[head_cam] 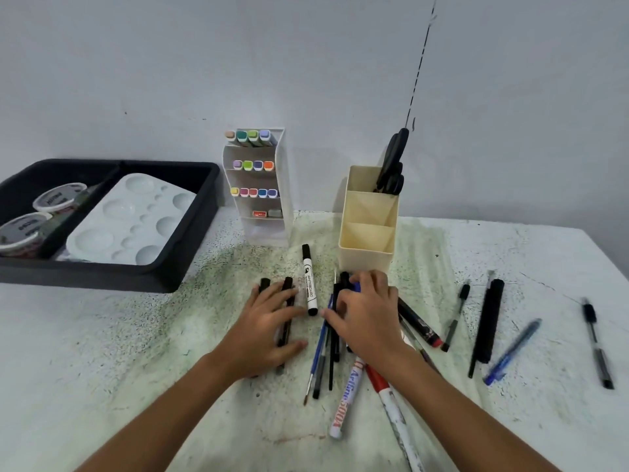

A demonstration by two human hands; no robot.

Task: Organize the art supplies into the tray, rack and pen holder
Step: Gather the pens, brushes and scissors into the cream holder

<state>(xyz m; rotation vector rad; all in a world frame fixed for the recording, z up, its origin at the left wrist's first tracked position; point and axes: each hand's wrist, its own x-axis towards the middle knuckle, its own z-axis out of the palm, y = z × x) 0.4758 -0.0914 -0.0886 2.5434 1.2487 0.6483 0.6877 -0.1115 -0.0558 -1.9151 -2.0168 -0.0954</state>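
The left hand [269, 330] lies flat on two black pens [286, 315]; the right hand [366, 318] curls round a pen bundle [335, 321] on the table [136, 352], just before the holder [369, 229]. Lifting so many, some may slip and scatter
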